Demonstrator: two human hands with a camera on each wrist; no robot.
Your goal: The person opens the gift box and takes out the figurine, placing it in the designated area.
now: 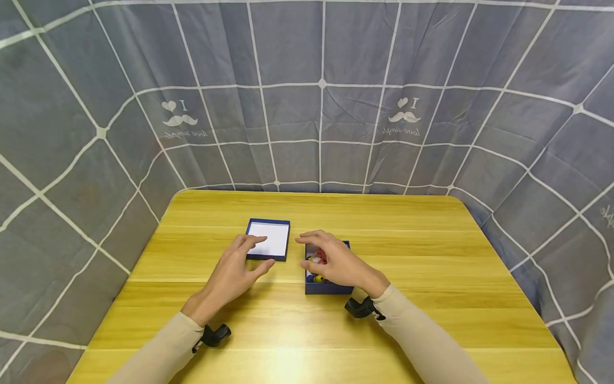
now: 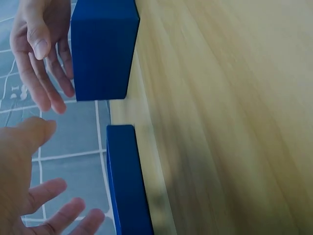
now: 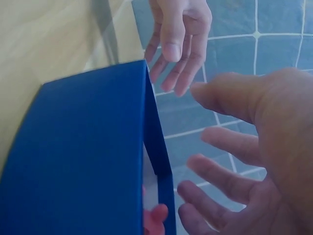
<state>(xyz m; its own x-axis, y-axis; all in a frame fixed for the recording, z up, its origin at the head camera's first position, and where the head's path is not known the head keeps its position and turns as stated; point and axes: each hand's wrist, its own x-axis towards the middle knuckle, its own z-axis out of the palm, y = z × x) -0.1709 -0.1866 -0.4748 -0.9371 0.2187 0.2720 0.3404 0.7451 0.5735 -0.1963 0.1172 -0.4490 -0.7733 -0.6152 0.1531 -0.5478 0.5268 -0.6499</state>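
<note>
A shallow blue lid [image 1: 286, 240] with a white inside lies on the table, its inner side up. My left hand [image 1: 235, 272] hovers over its near left part with thumb and fingers spread, holding nothing. To the right stands a deeper blue box [image 1: 328, 288], uncovered, with small red, yellow and dark blue pieces inside. Over this box hangs my right hand [image 1: 338, 261], fingers apart and empty, hiding part of the contents. In the right wrist view a pink piece [image 3: 155, 218] shows inside the box's rim.
The yellow wood-grain table [image 1: 412, 234] extends around both items. A grey curtain with white grid lines [image 1: 292, 112] hangs behind the table and along both sides. Each wrist wears a black strap device [image 1: 216, 335].
</note>
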